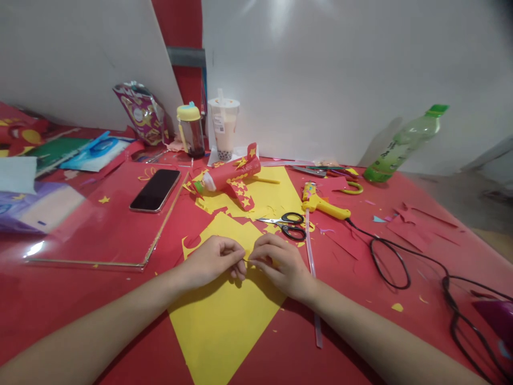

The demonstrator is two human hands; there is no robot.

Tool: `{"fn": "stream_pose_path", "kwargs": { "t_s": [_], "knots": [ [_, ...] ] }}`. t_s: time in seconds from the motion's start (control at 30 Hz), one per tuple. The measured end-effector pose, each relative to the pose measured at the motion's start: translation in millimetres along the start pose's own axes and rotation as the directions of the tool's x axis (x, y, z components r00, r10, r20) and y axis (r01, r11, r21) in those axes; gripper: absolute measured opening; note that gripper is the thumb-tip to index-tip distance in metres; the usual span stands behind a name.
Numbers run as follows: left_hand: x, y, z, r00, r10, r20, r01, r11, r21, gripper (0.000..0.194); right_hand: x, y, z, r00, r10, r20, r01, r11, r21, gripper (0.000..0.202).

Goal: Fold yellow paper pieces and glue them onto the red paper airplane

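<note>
Over a sheet of yellow paper, my left hand and my right hand meet with fingertips pinched. Between them is a tiny strip of yellow paper, mostly covered by the fingers, so its exact shape is hard to make out. Black-handled scissors lie just beyond my right hand, blades slightly apart. Farther back, a toy plane made from a bottle wrapped in red paper, with yellow stars on it, rests on another yellow sheet.
A yellow glue gun with a black cord lies right of the scissors, near a clear glue stick. A phone rests at left. Behind stand a milk tea cup, a yellow-lidded bottle and a tilted green bottle.
</note>
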State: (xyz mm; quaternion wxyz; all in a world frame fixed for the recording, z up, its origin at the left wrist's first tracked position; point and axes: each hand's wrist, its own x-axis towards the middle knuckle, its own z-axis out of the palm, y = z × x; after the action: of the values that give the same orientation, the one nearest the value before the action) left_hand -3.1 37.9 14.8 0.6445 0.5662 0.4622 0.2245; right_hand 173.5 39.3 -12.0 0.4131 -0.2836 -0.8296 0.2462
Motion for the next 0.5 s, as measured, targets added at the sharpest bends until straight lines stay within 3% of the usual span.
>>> {"fn": "stream_pose_path", "kwargs": {
  "t_s": [0.27,0.5],
  "knots": [
    [-2.5,-0.4,4.8,0.998,0.025,-0.06,-0.027,0.999,-0.044,0.021,3.7,-6.4,1.3,0.975,0.221,-0.034,-0.219,0.974,0.051,0.01],
    [-2.8,-2.6,7.9,0.991,0.074,-0.109,-0.073,0.997,0.015,0.019,6.8,-7.5,2.4,0.866,0.498,0.035,-0.494,0.843,0.214,0.011]
  ]
}}
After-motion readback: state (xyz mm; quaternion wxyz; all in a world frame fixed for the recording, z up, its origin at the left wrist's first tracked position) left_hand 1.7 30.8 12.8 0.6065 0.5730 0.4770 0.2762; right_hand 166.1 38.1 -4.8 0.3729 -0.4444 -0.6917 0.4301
